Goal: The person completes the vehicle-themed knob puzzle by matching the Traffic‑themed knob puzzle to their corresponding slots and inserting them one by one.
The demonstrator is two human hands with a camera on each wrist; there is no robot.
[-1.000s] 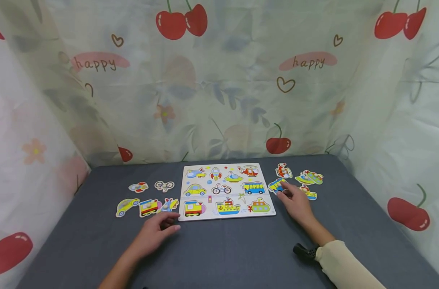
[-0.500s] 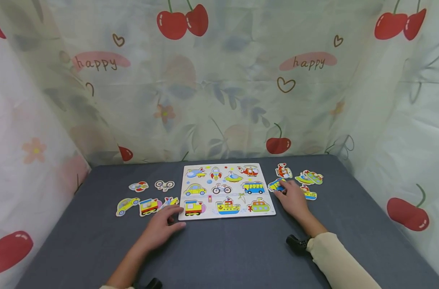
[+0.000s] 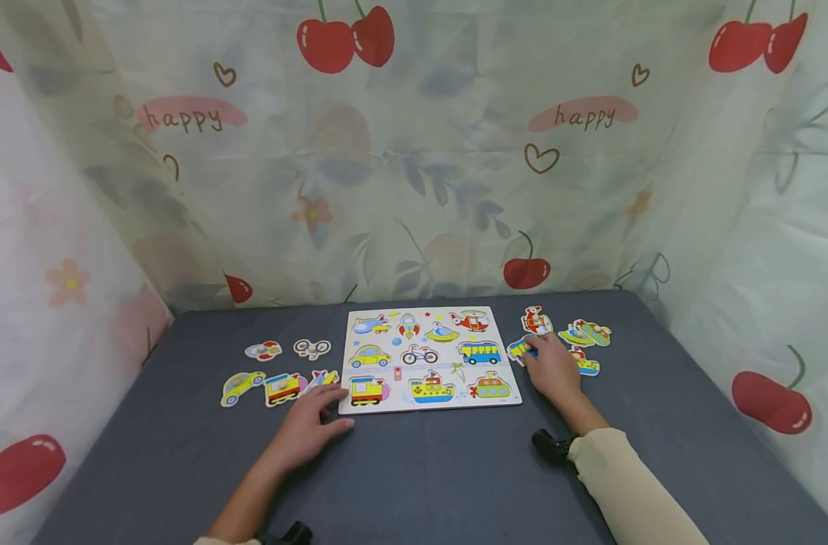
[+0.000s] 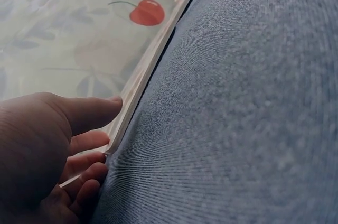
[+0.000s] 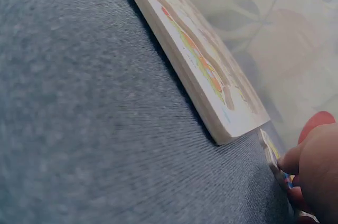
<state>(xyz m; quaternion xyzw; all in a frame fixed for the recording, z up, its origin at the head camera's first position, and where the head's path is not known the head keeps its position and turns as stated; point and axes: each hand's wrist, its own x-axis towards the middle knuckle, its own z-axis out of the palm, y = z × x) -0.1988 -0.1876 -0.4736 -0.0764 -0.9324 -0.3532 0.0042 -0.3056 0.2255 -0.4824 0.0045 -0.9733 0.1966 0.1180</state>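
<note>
A white wooden puzzle board (image 3: 400,369) with vehicle pictures lies flat on the table. At its lower left corner rests my left hand (image 3: 308,428), fingers loosely bent at the edge and thumb apart. The left wrist view shows that hand (image 4: 39,150) with fingertips against the board's side (image 4: 138,91). To the right of the board, my right hand (image 3: 555,371) pinches a blue and yellow bus puzzle piece (image 3: 517,352), partly hidden by the fingers. In the right wrist view the bus piece (image 5: 271,152) sits just beyond the board's corner (image 5: 227,135), under the thumb.
Left of the board lie loose pieces: a rocket (image 3: 263,350), a bicycle (image 3: 312,349), a car (image 3: 241,387), a train (image 3: 284,388) and a plane (image 3: 324,378). On the right are a helicopter (image 3: 536,321), a ship (image 3: 586,365) and overlapping pieces (image 3: 586,333). A printed curtain (image 3: 414,189) surrounds the table.
My left hand has moved right and slightly up to the board's corner. The right hand has closed in over the bus piece, its forearm shifting left; the bus piece stays about where it was.
</note>
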